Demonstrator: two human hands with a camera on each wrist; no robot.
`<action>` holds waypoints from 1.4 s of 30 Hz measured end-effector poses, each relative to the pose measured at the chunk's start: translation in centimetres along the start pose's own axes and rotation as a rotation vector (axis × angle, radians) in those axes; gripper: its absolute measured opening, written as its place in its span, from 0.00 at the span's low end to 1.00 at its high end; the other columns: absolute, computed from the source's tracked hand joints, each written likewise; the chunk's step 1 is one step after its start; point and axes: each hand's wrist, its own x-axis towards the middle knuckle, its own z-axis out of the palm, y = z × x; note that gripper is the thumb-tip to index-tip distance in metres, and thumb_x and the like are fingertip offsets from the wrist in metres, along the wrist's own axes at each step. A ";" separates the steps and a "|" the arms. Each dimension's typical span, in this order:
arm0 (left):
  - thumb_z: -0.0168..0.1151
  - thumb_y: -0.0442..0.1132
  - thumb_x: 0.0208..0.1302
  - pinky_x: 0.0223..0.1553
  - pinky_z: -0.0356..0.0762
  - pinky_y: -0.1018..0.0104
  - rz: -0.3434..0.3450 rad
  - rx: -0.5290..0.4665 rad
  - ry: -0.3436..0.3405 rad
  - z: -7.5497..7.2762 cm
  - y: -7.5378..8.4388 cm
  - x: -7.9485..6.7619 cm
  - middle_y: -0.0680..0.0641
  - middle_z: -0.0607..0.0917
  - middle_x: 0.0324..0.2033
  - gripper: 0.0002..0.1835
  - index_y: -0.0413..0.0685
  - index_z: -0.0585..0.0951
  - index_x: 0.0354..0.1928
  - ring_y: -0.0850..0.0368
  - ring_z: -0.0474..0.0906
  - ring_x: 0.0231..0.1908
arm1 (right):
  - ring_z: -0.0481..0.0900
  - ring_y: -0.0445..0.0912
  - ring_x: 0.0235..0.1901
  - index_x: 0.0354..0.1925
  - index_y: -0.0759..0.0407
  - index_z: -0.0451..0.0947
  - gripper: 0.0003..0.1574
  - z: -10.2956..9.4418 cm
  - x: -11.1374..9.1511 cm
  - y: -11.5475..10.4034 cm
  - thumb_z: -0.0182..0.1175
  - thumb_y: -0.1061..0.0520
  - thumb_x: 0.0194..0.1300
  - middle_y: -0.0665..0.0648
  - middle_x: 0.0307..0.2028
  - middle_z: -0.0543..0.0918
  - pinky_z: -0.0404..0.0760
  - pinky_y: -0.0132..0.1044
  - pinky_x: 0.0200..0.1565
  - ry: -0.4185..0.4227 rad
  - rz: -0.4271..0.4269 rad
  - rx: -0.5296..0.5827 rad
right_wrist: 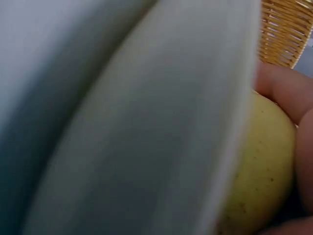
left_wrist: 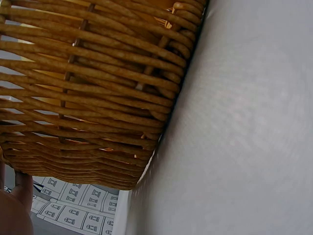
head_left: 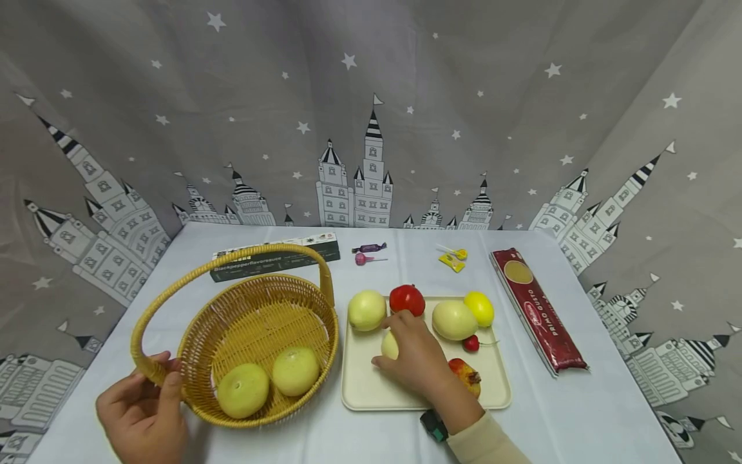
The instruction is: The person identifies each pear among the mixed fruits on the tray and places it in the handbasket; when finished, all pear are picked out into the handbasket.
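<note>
On the left stands a woven basket (head_left: 261,316) with a hooped handle (head_left: 232,254) and two round yellow-green fruits (head_left: 243,390) inside. My left hand (head_left: 143,412) grips the handle's base at the near left rim; in the left wrist view, the basket's woven side (left_wrist: 98,98) fills much of the picture. Over the cream tray (head_left: 365,393), my right hand (head_left: 420,354) holds a speckled yellow fruit (right_wrist: 269,166), its fingers curled round it. Around that hand lie a pale green fruit (head_left: 367,310), a red pomegranate (head_left: 407,300), a pale oval fruit (head_left: 454,320) and a red-yellow fruit (head_left: 466,376).
A lemon (head_left: 478,309) and a cherry (head_left: 471,343) lie at the tray's right. Behind the basket is a dark box (head_left: 278,258). Candies (head_left: 369,248) and lollipops (head_left: 361,259) lie at the back. A red pasta packet (head_left: 539,309) rests on the right.
</note>
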 end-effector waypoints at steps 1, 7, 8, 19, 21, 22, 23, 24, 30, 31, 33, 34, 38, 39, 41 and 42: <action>0.57 0.19 0.61 0.51 0.80 0.68 -0.001 0.004 0.000 0.0 0.0 0.0 0.29 0.75 0.50 0.21 0.32 0.65 0.55 0.47 0.79 0.47 | 0.73 0.48 0.47 0.53 0.52 0.75 0.37 0.2 0.0 0.0 0.73 0.38 0.48 0.49 0.50 0.73 0.80 0.41 0.50 0.003 -0.004 0.003; 0.57 0.19 0.61 0.51 0.80 0.68 -0.008 -0.004 0.005 0.0 0.1 0.0 0.28 0.75 0.50 0.21 0.33 0.66 0.55 0.45 0.79 0.48 | 0.74 0.44 0.43 0.53 0.51 0.76 0.35 0.1 0.1 -0.3 0.72 0.38 0.50 0.48 0.49 0.75 0.79 0.40 0.50 0.024 -0.019 0.065; 0.57 0.19 0.61 0.51 0.80 0.68 -0.009 -0.014 0.007 0.0 0.1 0.0 0.28 0.75 0.50 0.21 0.33 0.66 0.55 0.44 0.78 0.48 | 0.74 0.43 0.43 0.52 0.50 0.76 0.35 -0.2 0.2 -0.5 0.72 0.38 0.50 0.47 0.49 0.75 0.79 0.39 0.51 0.037 -0.021 0.090; 0.57 0.15 0.57 0.52 0.80 0.66 -0.005 -0.241 0.025 0.1 -0.2 0.2 0.27 0.75 0.48 0.22 0.28 0.65 0.53 0.43 0.78 0.49 | 0.74 0.37 0.48 0.46 0.48 0.78 0.27 -3.2 3.2 -6.5 0.75 0.46 0.48 0.40 0.48 0.76 0.83 0.35 0.44 0.171 -0.219 0.566; 0.57 0.15 0.58 0.52 0.80 0.66 -0.004 -0.225 0.018 0.1 -0.3 0.2 0.27 0.75 0.49 0.22 0.28 0.65 0.53 0.43 0.78 0.49 | 0.75 0.38 0.48 0.46 0.48 0.77 0.27 -2.9 3.6 -7.8 0.76 0.49 0.48 0.40 0.49 0.76 0.84 0.35 0.43 0.160 -0.255 0.637; 0.56 0.15 0.58 0.52 0.80 0.66 -0.005 -0.228 0.015 0.2 -0.2 0.2 0.27 0.75 0.49 0.22 0.28 0.65 0.53 0.43 0.78 0.49 | 0.74 0.38 0.49 0.47 0.47 0.77 0.27 -2.6 3.9 -8.4 0.76 0.49 0.48 0.41 0.50 0.76 0.84 0.34 0.43 0.151 -0.275 0.660; 0.56 0.15 0.58 0.52 0.80 0.66 -0.004 -0.230 0.012 0.2 -0.3 0.3 0.28 0.76 0.49 0.22 0.27 0.64 0.53 0.44 0.78 0.49 | 0.74 0.38 0.49 0.47 0.47 0.77 0.27 -2.3 4.2 -9.0 0.76 0.49 0.48 0.41 0.50 0.76 0.84 0.34 0.43 0.142 -0.291 0.672; 0.56 0.14 0.57 0.52 0.80 0.66 -0.006 -0.245 0.010 0.2 -0.3 0.3 0.28 0.76 0.49 0.23 0.26 0.64 0.53 0.43 0.78 0.49 | 0.75 0.37 0.48 0.47 0.46 0.77 0.27 -1.8 4.5 -9.6 0.75 0.48 0.48 0.41 0.50 0.76 0.84 0.33 0.42 0.132 -0.305 0.679; 0.56 0.14 0.57 0.52 0.80 0.68 -0.004 -0.228 -0.002 0.3 -0.5 0.4 0.30 0.77 0.48 0.23 0.25 0.62 0.54 0.46 0.79 0.47 | 0.74 0.34 0.48 0.47 0.45 0.75 0.28 1.5 6.5 -11.5 0.72 0.41 0.51 0.40 0.51 0.75 0.80 0.25 0.41 0.075 -0.319 0.603; 0.56 0.14 0.57 0.51 0.80 0.69 -0.003 -0.217 -0.003 0.3 -0.5 0.4 0.30 0.77 0.48 0.23 0.25 0.62 0.54 0.46 0.80 0.46 | 0.73 0.34 0.48 0.47 0.46 0.75 0.28 2.1 6.8 -11.5 0.72 0.40 0.51 0.40 0.51 0.74 0.79 0.24 0.41 0.069 -0.311 0.579; 0.56 0.14 0.57 0.51 0.80 0.69 -0.003 -0.196 -0.003 0.4 -0.4 0.3 0.30 0.77 0.48 0.23 0.26 0.63 0.54 0.47 0.80 0.46 | 0.73 0.33 0.49 0.48 0.46 0.75 0.28 3.0 7.2 -11.5 0.71 0.38 0.52 0.40 0.52 0.74 0.78 0.23 0.42 0.060 -0.296 0.528; 0.56 0.14 0.57 0.51 0.80 0.68 -0.004 -0.204 -0.001 0.4 -0.4 0.2 0.30 0.77 0.48 0.23 0.25 0.63 0.54 0.46 0.79 0.47 | 0.73 0.33 0.48 0.48 0.46 0.75 0.29 3.4 7.3 -11.5 0.70 0.37 0.52 0.40 0.52 0.73 0.77 0.23 0.42 0.056 -0.294 0.506; 0.56 0.18 0.60 0.52 0.80 0.68 -0.017 -0.038 0.011 0.2 -0.1 0.0 0.30 0.76 0.49 0.22 0.30 0.65 0.55 0.46 0.79 0.48 | 0.73 0.33 0.46 0.47 0.45 0.73 0.29 4.0 7.6 -11.5 0.69 0.36 0.52 0.40 0.51 0.73 0.76 0.22 0.43 0.034 -0.313 0.421; 0.56 0.19 0.61 0.52 0.80 0.67 -0.026 0.008 0.013 0.1 0.1 -0.1 0.30 0.76 0.50 0.21 0.32 0.65 0.56 0.46 0.79 0.48 | 0.73 0.33 0.46 0.47 0.46 0.73 0.29 4.1 7.6 -11.5 0.69 0.36 0.52 0.40 0.51 0.72 0.76 0.22 0.43 0.029 -0.317 0.404; 0.56 0.21 0.62 0.52 0.80 0.68 -0.043 0.097 0.011 0.0 0.3 -0.1 0.31 0.76 0.50 0.21 0.35 0.65 0.56 0.47 0.79 0.47 | 0.73 0.33 0.44 0.45 0.44 0.72 0.28 4.1 7.6 -11.6 0.69 0.36 0.51 0.40 0.49 0.71 0.75 0.21 0.41 0.019 -0.324 0.372; 0.56 0.22 0.63 0.51 0.80 0.69 -0.047 0.152 0.007 0.0 0.4 -0.2 0.31 0.76 0.50 0.21 0.36 0.65 0.57 0.47 0.79 0.48 | 0.72 0.34 0.42 0.44 0.44 0.71 0.27 4.1 7.6 -11.6 0.69 0.37 0.50 0.40 0.49 0.71 0.75 0.20 0.40 0.014 -0.327 0.353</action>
